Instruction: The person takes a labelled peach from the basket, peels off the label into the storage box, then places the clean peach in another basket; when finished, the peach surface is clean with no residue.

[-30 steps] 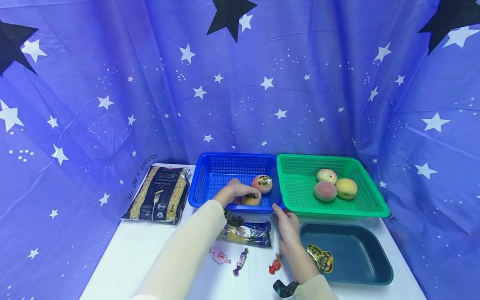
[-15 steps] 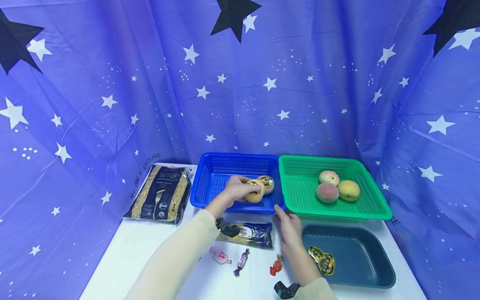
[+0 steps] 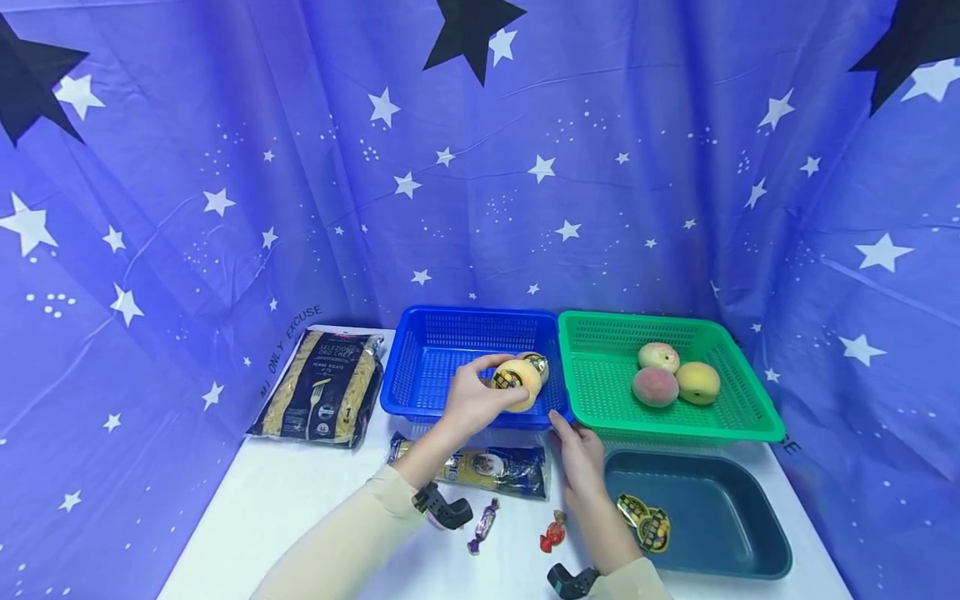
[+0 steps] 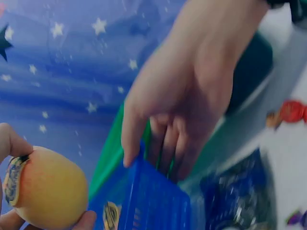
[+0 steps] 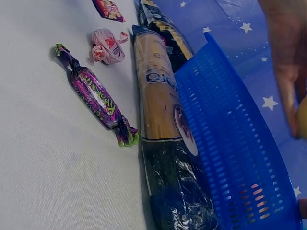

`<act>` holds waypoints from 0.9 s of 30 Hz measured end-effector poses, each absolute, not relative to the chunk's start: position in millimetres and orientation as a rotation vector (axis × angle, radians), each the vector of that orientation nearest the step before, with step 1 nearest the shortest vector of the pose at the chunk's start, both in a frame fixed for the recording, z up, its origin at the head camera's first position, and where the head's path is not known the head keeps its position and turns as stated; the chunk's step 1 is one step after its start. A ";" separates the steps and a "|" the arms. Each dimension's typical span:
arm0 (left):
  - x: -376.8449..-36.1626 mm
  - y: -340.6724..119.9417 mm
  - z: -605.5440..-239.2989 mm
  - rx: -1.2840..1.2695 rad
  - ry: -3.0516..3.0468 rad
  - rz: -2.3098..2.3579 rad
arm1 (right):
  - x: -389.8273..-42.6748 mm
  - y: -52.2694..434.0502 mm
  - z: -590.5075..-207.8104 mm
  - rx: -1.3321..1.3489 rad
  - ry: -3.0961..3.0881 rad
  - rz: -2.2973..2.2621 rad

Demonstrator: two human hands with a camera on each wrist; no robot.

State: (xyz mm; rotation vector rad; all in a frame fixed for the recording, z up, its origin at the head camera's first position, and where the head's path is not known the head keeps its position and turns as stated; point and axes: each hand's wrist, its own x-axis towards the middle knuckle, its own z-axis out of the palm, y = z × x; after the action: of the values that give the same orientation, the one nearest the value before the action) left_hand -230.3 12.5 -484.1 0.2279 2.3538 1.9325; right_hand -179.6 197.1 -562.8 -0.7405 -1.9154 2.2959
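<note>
Holding: left hand [image 3: 471, 402] curls round peach [image 3: 516, 382] (stickered), raised above blue basket [image 3: 420, 398].
Bracing: right hand [image 3: 578, 450] fingers apparently gripping basket's near-right corner.

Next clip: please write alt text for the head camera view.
A person's left hand lifts a stickered peach above a blue basket while the right hand holds its corner; three peaches sit in the green basket beside it.
</note>
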 end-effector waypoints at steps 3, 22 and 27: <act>-211.0 11.1 -485.4 0.324 2.399 1.984 | -178.7 197.3 -564.1 -0.758 -1.935 2.266; -124.6 -13.6 -537.8 0.448 2.453 2.185 | -176.9 196.4 -561.6 -0.743 -1.942 2.268; -117.4 -18.7 -549.3 0.399 2.269 2.270 | -172.4 194.9 -558.2 -0.721 -1.986 2.253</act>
State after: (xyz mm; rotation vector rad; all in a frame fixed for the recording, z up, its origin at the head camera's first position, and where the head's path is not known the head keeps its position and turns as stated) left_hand -117.4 -18.7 -549.3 0.3988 2.2687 2.2700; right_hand -172.4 194.9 -558.2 -0.7208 -1.9863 2.2526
